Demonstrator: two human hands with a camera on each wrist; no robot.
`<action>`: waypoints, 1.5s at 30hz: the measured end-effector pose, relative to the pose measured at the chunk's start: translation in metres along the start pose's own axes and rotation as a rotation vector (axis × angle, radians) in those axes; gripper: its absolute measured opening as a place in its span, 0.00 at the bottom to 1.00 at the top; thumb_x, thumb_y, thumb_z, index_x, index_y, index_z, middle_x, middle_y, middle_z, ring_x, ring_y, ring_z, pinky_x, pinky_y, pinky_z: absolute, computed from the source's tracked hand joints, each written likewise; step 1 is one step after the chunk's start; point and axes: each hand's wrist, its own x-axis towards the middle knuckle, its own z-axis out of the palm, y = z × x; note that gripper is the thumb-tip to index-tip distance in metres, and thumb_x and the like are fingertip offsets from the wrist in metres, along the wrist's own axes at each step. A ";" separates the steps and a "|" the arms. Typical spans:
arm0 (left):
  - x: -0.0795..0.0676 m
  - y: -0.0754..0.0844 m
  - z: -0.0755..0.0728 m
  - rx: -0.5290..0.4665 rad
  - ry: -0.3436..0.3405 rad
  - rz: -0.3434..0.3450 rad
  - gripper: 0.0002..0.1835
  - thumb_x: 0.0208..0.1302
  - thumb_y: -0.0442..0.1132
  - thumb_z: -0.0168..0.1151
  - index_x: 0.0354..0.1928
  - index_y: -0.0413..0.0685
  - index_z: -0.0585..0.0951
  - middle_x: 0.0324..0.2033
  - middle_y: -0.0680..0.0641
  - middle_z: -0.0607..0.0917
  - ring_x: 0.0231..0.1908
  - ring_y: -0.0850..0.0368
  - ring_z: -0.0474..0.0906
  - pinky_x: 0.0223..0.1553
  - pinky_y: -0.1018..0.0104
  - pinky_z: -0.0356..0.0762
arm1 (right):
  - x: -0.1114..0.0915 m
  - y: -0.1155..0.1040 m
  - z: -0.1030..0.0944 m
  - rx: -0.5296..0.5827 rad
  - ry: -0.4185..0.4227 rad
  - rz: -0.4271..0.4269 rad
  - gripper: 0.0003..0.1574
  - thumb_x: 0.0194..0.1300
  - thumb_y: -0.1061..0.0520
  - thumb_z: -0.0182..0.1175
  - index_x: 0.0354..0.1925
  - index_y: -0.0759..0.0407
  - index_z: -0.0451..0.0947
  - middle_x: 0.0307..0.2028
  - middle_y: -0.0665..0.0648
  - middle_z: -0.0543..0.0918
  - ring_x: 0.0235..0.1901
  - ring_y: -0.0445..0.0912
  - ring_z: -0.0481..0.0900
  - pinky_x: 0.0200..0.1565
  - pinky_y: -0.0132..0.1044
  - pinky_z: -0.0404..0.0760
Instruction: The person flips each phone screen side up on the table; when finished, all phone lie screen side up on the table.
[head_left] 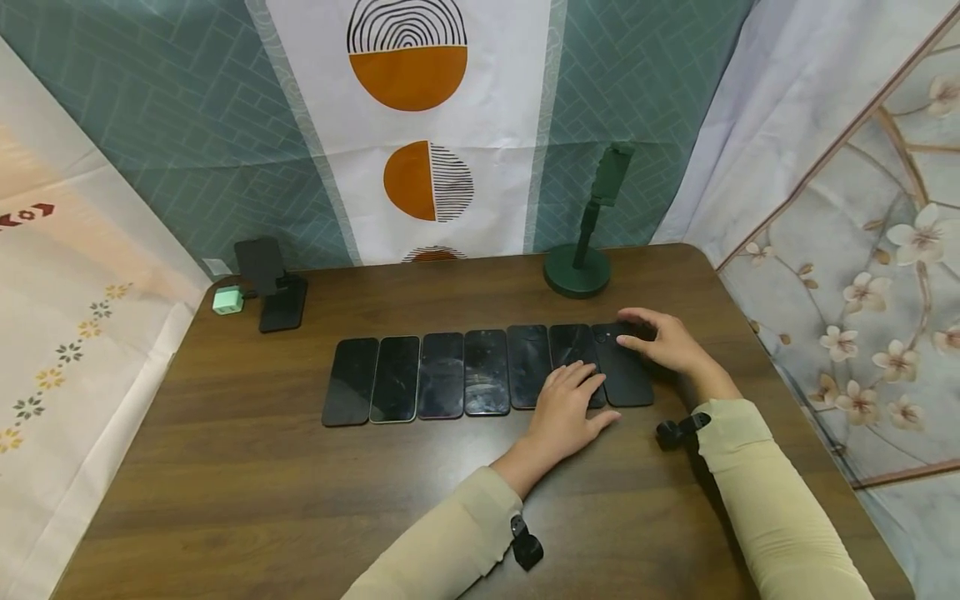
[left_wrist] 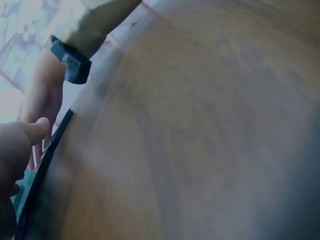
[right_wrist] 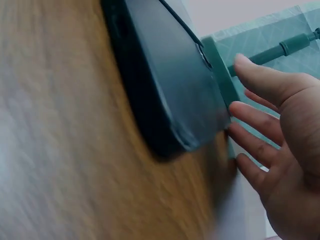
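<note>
Several dark phones lie side by side in a row on the wooden table, most showing glossy black faces. The rightmost phone (head_left: 630, 383) lies with its matte back and camera up. My right hand (head_left: 669, 343) is at its upper right edge, thumb over the back and fingers extended; in the right wrist view the fingertips are right at the end of the phone (right_wrist: 170, 65). My left hand (head_left: 564, 417) lies palm down with spread fingers over the second phone from the right (head_left: 573, 340), partly hiding it. The left thumb points toward the rightmost phone.
A green stand (head_left: 577, 272) with a round base stands behind the row at the back right. At the back left are a black folding stand (head_left: 282, 305) and a small mint-green cube (head_left: 228, 300). Fabric hangs behind the table (head_left: 225, 500) and along both sides.
</note>
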 end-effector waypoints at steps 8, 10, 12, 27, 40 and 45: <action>0.011 0.018 0.010 0.082 -0.040 0.044 0.32 0.66 0.66 0.61 0.65 0.56 0.81 0.67 0.52 0.77 0.69 0.56 0.68 0.68 0.60 0.66 | -0.003 0.001 -0.005 -0.084 -0.120 0.018 0.42 0.64 0.50 0.72 0.71 0.61 0.69 0.68 0.68 0.72 0.69 0.65 0.65 0.67 0.66 0.62; 0.014 0.021 0.013 0.116 -0.036 0.055 0.32 0.66 0.67 0.61 0.64 0.57 0.81 0.66 0.53 0.77 0.68 0.56 0.69 0.68 0.60 0.66 | -0.003 0.002 -0.005 -0.093 -0.116 0.017 0.43 0.63 0.49 0.72 0.71 0.60 0.69 0.68 0.68 0.72 0.69 0.66 0.65 0.67 0.66 0.62; 0.018 0.022 0.015 0.146 -0.021 0.059 0.32 0.65 0.68 0.61 0.63 0.57 0.81 0.65 0.53 0.78 0.67 0.57 0.70 0.67 0.60 0.67 | -0.002 0.003 -0.006 -0.098 -0.107 0.012 0.43 0.63 0.50 0.72 0.71 0.60 0.69 0.68 0.68 0.71 0.69 0.66 0.65 0.67 0.66 0.63; 0.028 0.016 0.014 0.094 0.044 0.027 0.26 0.59 0.61 0.69 0.55 0.55 0.87 0.55 0.54 0.86 0.60 0.60 0.79 0.57 0.67 0.78 | -0.001 0.003 0.001 -0.052 -0.006 -0.014 0.38 0.63 0.54 0.72 0.68 0.63 0.72 0.64 0.68 0.76 0.63 0.67 0.71 0.63 0.62 0.70; 0.025 0.017 0.016 0.135 0.055 0.071 0.27 0.67 0.60 0.63 0.64 0.57 0.80 0.57 0.52 0.83 0.53 0.59 0.82 0.51 0.67 0.82 | 0.000 0.001 -0.001 0.207 0.092 -0.022 0.22 0.72 0.69 0.58 0.61 0.75 0.75 0.60 0.75 0.77 0.59 0.56 0.76 0.48 0.20 0.74; 0.022 0.018 0.017 0.115 0.058 0.089 0.27 0.70 0.56 0.63 0.67 0.56 0.77 0.60 0.50 0.81 0.56 0.58 0.81 0.62 0.65 0.75 | -0.002 -0.001 0.000 0.344 0.117 0.045 0.23 0.73 0.66 0.58 0.63 0.75 0.73 0.57 0.63 0.83 0.43 0.44 0.82 0.37 0.27 0.80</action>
